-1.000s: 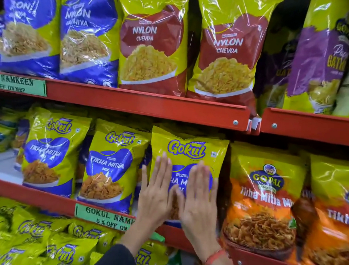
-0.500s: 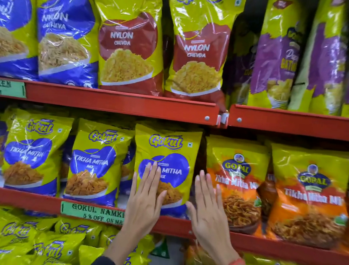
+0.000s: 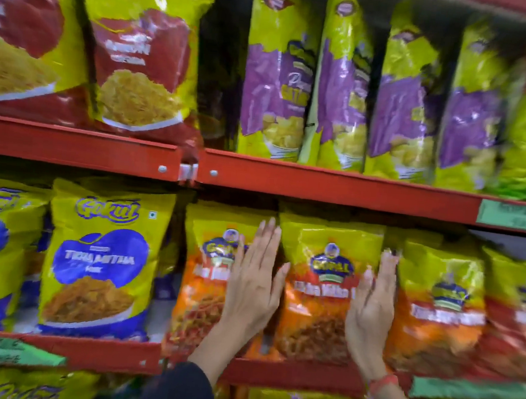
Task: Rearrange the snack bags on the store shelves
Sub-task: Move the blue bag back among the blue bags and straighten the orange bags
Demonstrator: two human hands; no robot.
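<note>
1. Since the earlier frame both hands have shifted right along the middle shelf, off the blue Gokul bag (image 3: 98, 267) and onto the orange Gopal bags; view blurred.
2. Target looks like the middle orange Gopal bag (image 3: 320, 293): upright on the middle shelf (image 3: 287, 375), long axis vertical, front row, between two like bags.
3. It sits between the hands. Left hand (image 3: 253, 281) is at its left edge, overlapping the left orange bag (image 3: 206, 290); right hand (image 3: 373, 307) is at its right edge, against the right orange bag (image 3: 440, 307).
4. Both hands flat, fingers extended upward, close together, not clamped on anything; the thumbs point inward over the bag face.
5. Right hand seems nearer the bag; contact unclear.
6. Judgement: next move is squeezing inward or straightening it.
</note>
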